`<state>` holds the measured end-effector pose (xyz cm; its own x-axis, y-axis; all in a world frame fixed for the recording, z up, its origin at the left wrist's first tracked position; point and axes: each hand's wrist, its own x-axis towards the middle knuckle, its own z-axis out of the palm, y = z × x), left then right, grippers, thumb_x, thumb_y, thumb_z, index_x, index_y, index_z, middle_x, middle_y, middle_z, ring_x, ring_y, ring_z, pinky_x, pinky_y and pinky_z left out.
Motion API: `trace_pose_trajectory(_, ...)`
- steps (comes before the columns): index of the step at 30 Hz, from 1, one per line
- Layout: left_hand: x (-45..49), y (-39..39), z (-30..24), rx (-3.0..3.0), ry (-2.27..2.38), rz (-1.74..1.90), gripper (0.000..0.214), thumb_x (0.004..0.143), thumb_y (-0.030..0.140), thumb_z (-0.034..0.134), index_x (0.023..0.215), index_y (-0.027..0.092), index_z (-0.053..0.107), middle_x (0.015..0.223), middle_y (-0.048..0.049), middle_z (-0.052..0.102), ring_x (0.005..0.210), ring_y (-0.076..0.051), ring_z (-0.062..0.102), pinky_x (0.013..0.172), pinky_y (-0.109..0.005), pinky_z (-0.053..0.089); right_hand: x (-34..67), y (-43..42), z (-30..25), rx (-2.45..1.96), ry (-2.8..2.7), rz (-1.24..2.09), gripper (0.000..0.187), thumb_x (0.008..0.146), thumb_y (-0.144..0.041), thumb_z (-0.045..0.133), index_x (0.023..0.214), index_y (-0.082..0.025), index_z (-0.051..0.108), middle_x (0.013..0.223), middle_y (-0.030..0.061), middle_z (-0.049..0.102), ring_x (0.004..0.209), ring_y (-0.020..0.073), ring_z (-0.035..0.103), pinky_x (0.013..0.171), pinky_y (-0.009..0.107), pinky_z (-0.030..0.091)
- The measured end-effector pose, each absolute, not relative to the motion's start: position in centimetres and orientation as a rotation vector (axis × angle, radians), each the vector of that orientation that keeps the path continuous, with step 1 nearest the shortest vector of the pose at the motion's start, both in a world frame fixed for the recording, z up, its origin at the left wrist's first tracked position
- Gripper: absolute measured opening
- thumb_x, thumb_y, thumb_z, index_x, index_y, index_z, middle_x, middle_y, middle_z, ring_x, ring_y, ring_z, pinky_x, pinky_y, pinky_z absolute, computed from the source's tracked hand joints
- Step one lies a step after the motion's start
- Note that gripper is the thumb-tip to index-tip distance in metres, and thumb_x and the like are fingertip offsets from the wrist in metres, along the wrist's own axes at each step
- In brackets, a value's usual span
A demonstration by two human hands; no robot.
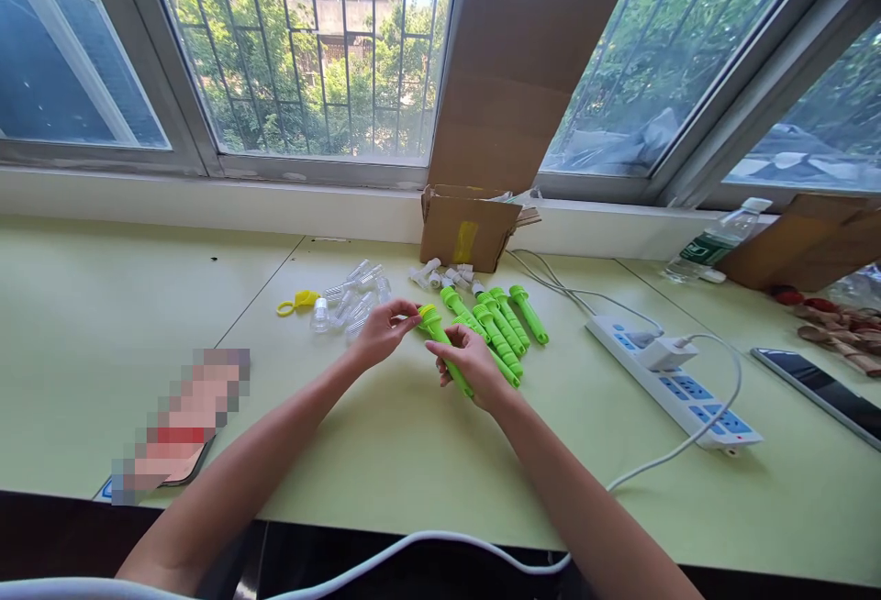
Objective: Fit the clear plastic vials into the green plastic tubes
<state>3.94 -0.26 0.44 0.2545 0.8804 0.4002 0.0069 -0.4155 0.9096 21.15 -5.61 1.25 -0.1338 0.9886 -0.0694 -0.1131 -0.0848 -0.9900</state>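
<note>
The left hand [382, 331] is nearly closed, thumb and fingertips pinching the yellowish wide end of a green tube [434, 327]. The right hand [476, 367] has its fingers curled around the same tube's shaft. The tube is tilted, on the person's side of the cardboard box [455, 235]. White pieces [460, 275] lie just before the box, with more green tubes [501, 329] nearer the person. Clear caps [352, 305] lie left of the box, a power strip [678, 386] to its right.
</note>
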Motion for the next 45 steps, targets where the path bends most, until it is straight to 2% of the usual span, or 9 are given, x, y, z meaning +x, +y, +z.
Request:
trace_pose_trajectory(2, 3.9, -0.3, 0.5, 1.713, 0.88, 1.299, 0.022, 0.078, 0.037, 0.065, 0.082, 0.015, 0.063, 0.098, -0.0087, 0.068, 0.09, -0.019, 0.065, 0.081, -0.037, 0.054, 21.0, -5.4, 0.8, -1.194, -1.228, 1.281, 0.039, 0.065, -0.044, 0.075, 0.083, -0.02, 0.05, 0.073, -0.0036, 0.053, 0.046, 0.0097, 0.055, 0.041, 0.026, 0.049)
trace_pose_trajectory(6, 3.9, -0.5, 0.7, 1.82, 0.929, 1.332, 0.021, 0.08, 0.037, 0.063, 0.083, 0.017, 0.064, 0.099, -0.0071, 0.068, 0.083, -0.016, 0.065, 0.077, -0.035, 0.056, 21.0, -5.3, 0.2, -1.287, -1.368, 1.088, 0.038, 0.073, -0.052, 0.065, 0.09, -0.02, 0.055, 0.072, -0.0019, 0.055, 0.039, 0.0081, 0.049, 0.035, 0.023, 0.039)
trace_pose_trajectory(10, 4.1, -0.6, 0.6, 1.869, 0.937, 1.347, 0.022, 0.08, 0.038, 0.062, 0.086, 0.017, 0.064, 0.096, -0.0067, 0.069, 0.079, -0.016, 0.066, 0.073, -0.034, 0.058, 21.1, -5.3, 0.2, -1.272, -1.436, 0.987, 0.037, 0.075, -0.054, 0.062, 0.083, -0.019, 0.057, 0.067, -0.0014, 0.056, 0.037, 0.0075, 0.045, 0.034, 0.022, 0.035)
trace_pose_trajectory(24, 4.0, -0.8, 0.8, 1.821, 0.864, 1.343, 0.022, 0.079, 0.037, 0.064, 0.089, 0.017, 0.065, 0.099, -0.0088, 0.068, 0.104, -0.022, 0.062, 0.078, -0.036, 0.058, 21.1, -5.9, 1.7, -1.114, -1.254, 1.293, 0.035, 0.072, -0.053, 0.065, 0.077, -0.019, 0.054, 0.065, -0.0022, 0.054, 0.036, 0.0062, 0.042, 0.028, 0.019, 0.026)
trace_pose_trajectory(28, 4.1, -0.8, 1.0, 1.824, 0.848, 1.313, 0.025, 0.078, 0.037, 0.064, 0.093, 0.017, 0.065, 0.107, -0.0098, 0.066, 0.101, -0.021, 0.063, 0.08, -0.036, 0.057, 21.2, -5.8, 1.8, -1.089, -1.185, 1.405, 0.037, 0.071, -0.053, 0.066, 0.078, -0.019, 0.054, 0.065, -0.0024, 0.054, 0.037, 0.0058, 0.042, 0.028, 0.018, 0.024)
trace_pose_trajectory(40, 4.1, -0.8, 0.7, 1.82, 0.825, 1.28, 0.03, 0.076, 0.039, 0.067, 0.096, 0.017, 0.065, 0.107, -0.009, 0.067, 0.091, -0.019, 0.066, 0.081, -0.038, 0.058, 21.6, -6.0, 2.3, -1.047, -1.168, 1.552, 0.035, 0.077, -0.053, 0.059, 0.08, -0.018, 0.053, 0.061, -0.0006, 0.058, 0.035, 0.0067, 0.042, 0.027, 0.018, 0.027)
trace_pose_trajectory(43, 4.1, -0.9, 0.8, 1.813, 0.833, 1.276, 0.031, 0.074, 0.04, 0.068, 0.095, 0.017, 0.065, 0.104, -0.0089, 0.067, 0.091, -0.02, 0.065, 0.08, -0.038, 0.058, 21.3, -6.2, 2.2, -1.086, -1.152, 1.535, 0.037, 0.073, -0.049, 0.066, 0.089, -0.021, 0.049, 0.062, -0.0044, 0.056, 0.033, 0.0053, 0.039, 0.026, 0.016, 0.025)
trace_pose_trajectory(45, 4.1, -1.0, 0.9, 1.806, 0.843, 1.27, 0.031, 0.074, 0.04, 0.068, 0.095, 0.017, 0.065, 0.103, -0.0088, 0.067, 0.092, -0.02, 0.065, 0.081, -0.038, 0.057, 21.0, -6.3, 2.2, -1.129, -1.137, 1.475, 0.044, 0.066, -0.043, 0.074, 0.094, -0.023, 0.046, 0.061, -0.0079, 0.052, 0.034, 0.0047, 0.037, 0.026, 0.015, 0.024)
